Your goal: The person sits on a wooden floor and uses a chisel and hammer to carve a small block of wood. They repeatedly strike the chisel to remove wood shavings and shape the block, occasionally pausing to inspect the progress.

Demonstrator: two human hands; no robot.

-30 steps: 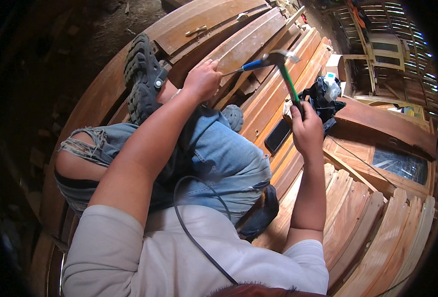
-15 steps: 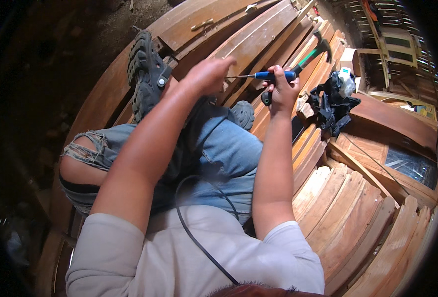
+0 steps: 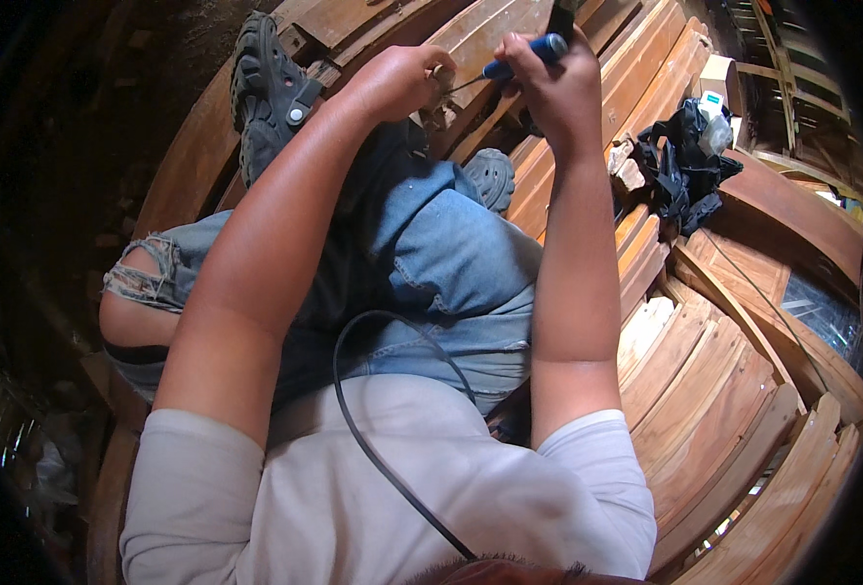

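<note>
My right hand [image 3: 570,97] grips a blue-handled screwdriver [image 3: 541,53], its thin shaft slanting down to the left. The same hand also holds a hammer; its dark head [image 3: 562,18] shows above the fingers, and most of its handle is hidden by the hand. My left hand [image 3: 395,83] is closed beside the screwdriver's tip, fingers curled around something small and brownish that I cannot make out. Beneath both hands lie long brown wooden boards [image 3: 490,39].
My jeans-clad legs [image 3: 441,234] are folded below the hands, with a dark clog [image 3: 266,97] at left. A black plastic bag [image 3: 685,166] lies right of my right arm. Curved wooden slats [image 3: 705,400] fill the lower right. A black cable [image 3: 342,380] loops over my shirt.
Both hands have moved up in the view. My right hand has turned, so the screwdriver slants and the hammer's head now shows just above the fingers instead of farther right.
</note>
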